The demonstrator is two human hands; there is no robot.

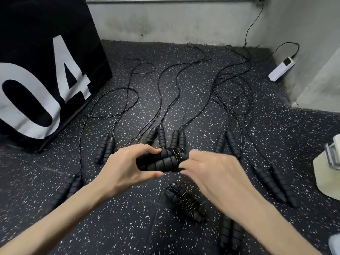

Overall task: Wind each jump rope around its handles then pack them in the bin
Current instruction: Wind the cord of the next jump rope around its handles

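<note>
Head view: hands [165,166] hold handles [160,161] seemingly crosswise.

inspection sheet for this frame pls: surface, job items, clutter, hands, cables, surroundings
Surface: dark speckled rubber floor.
Job's things: held rope bundle, cord partly wound round its paired handles; wound rope on the floor near the person; several unwound ropes, e.g. handle pair, cords trailing toward the wall. Bin: not clearly seen.
Clutter: pale object at right edge, unidentifiable.
Hands: left hand grips the handles; right hand at the cord end, blurred, grip unclear.
Cables: thin wire running down the wall to a white device.
Surroundings: black box marked 04; grey concrete wall.
</note>
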